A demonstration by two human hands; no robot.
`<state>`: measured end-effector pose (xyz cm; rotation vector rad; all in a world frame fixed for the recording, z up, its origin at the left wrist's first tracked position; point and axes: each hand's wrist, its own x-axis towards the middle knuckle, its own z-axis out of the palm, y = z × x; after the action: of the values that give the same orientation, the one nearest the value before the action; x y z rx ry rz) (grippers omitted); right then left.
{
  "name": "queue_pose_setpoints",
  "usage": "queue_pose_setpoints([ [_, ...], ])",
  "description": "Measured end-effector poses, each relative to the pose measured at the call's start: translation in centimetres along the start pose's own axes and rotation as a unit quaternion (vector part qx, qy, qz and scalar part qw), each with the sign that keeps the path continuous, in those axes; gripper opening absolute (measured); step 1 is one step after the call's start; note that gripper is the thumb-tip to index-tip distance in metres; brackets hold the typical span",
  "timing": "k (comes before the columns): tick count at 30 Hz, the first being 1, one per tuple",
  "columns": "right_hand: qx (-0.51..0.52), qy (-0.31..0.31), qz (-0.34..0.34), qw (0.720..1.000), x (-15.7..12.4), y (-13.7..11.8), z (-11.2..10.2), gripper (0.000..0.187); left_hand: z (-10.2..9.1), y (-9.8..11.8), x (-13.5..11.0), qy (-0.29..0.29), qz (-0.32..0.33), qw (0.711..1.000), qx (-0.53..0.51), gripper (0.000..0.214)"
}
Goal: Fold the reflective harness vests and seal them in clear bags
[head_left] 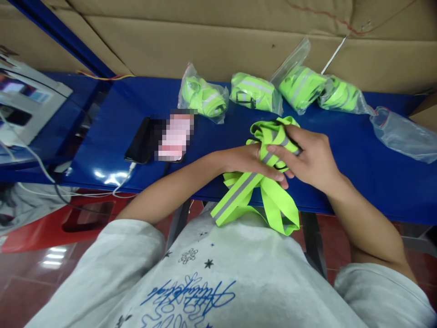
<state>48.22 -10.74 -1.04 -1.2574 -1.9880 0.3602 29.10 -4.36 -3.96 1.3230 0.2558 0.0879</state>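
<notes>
A neon-yellow reflective strap (239,193) with a grey stripe is bunched between my two hands, over the front edge of the blue table. My left hand (251,161) grips the strap from the left, its fingers pointing right beneath the bundle. From the right, my right hand (309,152) closes on the upper folds, thumb across the front. Loose loops of the strap hang below both hands toward my shirt. Part of a dark piece shows under the fingers, too covered to make out.
Several clear bags (256,93) of rolled straps line the back of the blue table (341,146). A flat plastic bag (404,132) lies at right. Left are a black phone (139,141) on a white cable, a phone with a blurred screen (175,136) and a white machine (37,100).
</notes>
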Motion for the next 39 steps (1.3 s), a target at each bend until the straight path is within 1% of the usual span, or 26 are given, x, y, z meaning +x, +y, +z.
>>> queue_pose_setpoints([
  [1,0.010,0.006,0.025,1.000,0.0,-0.1,-0.3,0.030,0.1,0.3,-0.1,-0.003,-0.006,1.000,0.016,0.029],
  [3,0.048,0.017,0.074,0.996,0.1,-0.2,-1.0,0.037,0.3,0.6,-0.2,-0.011,-0.001,1.000,0.028,0.029],
  [6,0.133,0.024,0.132,0.982,0.3,0.1,-1.7,0.042,0.5,0.7,-0.3,-0.028,0.004,1.000,-0.005,0.027],
  [9,0.200,0.058,0.170,0.963,0.5,0.4,-2.1,0.043,0.4,0.5,-0.2,-0.016,-0.003,0.999,-0.035,0.029],
  [10,0.231,0.060,0.189,0.953,0.6,0.5,-2.2,0.044,0.4,0.5,-0.2,-0.016,-0.004,0.999,-0.039,0.030],
  [11,0.271,0.047,0.215,0.937,0.8,0.5,-2.3,0.046,0.4,0.4,-0.2,-0.022,-0.004,0.999,-0.042,0.032],
  [14,0.390,-0.042,0.300,0.869,1.3,0.5,-2.5,0.050,0.6,0.4,-0.2,-0.058,0.001,0.996,-0.069,0.036],
  [15,0.409,-0.064,0.314,0.854,1.4,0.6,-2.5,0.050,0.7,0.3,-0.2,-0.062,0.001,0.995,-0.081,0.037],
  [16,0.412,-0.068,0.316,0.852,1.5,0.7,-2.4,0.051,0.8,0.3,-0.2,-0.057,0.002,0.994,-0.088,0.038],
  [17,0.395,-0.052,0.305,0.865,1.5,0.9,-2.3,0.050,0.9,0.2,-0.1,-0.042,0.003,0.995,-0.087,0.038],
  [20,0.257,0.049,0.226,0.938,1.2,1.6,-1.8,0.048,1.2,0.0,0.1,0.033,0.009,0.999,-0.033,0.037],
  [21,0.219,0.073,0.201,0.952,1.1,1.7,-1.6,0.046,1.2,0.0,0.2,0.058,0.012,0.998,-0.007,0.036],
  [22,0.206,0.085,0.186,0.957,1.0,1.8,-1.5,0.045,1.2,-0.1,0.2,0.076,0.014,0.997,0.012,0.034],
  [23,0.222,0.084,0.184,0.954,1.0,1.8,-1.4,0.044,1.2,-0.1,0.3,0.081,0.013,0.996,0.020,0.033],
  [24,0.259,0.075,0.194,0.943,1.0,1.7,-1.3,0.043,1.2,0.0,0.2,0.076,0.008,0.997,0.017,0.032],
  [25,0.301,0.063,0.211,0.928,1.1,1.5,-1.3,0.043,1.2,0.0,0.2,0.060,0.000,0.998,0.006,0.032],
  [27,0.366,0.045,0.250,0.895,1.3,1.2,-1.5,0.044,1.1,0.3,0.0,-0.005,-0.020,0.999,-0.024,0.033],
  [28,0.382,0.046,0.265,0.884,1.4,1.1,-1.6,0.043,1.0,0.5,-0.1,-0.039,-0.027,0.998,-0.032,0.033],
  [30,0.390,0.075,0.271,0.877,1.7,1.0,-2.0,0.039,0.9,0.8,-0.3,-0.081,-0.024,0.996,-0.033,0.028],
  [32,0.384,0.104,0.268,0.877,1.8,1.1,-2.4,0.031,0.8,1.1,-0.5,-0.086,-0.006,0.996,-0.022,0.025],
  [33,0.382,0.105,0.274,0.876,1.8,1.2,-2.5,0.026,0.8,1.2,-0.5,-0.085,0.001,0.996,-0.018,0.026],
  [34,0.384,0.094,0.287,0.873,1.8,1.2,-2.6,0.022,0.9,1.2,-0.6,-0.087,0.002,0.996,-0.016,0.029],
  [37,0.400,0.030,0.332,0.854,1.7,1.1,-2.6,0.031,0.9,1.0,-0.7,-0.108,-0.007,0.994,-0.032,0.039],
  [39,0.410,-0.016,0.344,0.844,1.6,1.1,-2.3,0.030,0.8,0.7,-0.6,-0.110,-0.003,0.993,-0.050,0.044],
])
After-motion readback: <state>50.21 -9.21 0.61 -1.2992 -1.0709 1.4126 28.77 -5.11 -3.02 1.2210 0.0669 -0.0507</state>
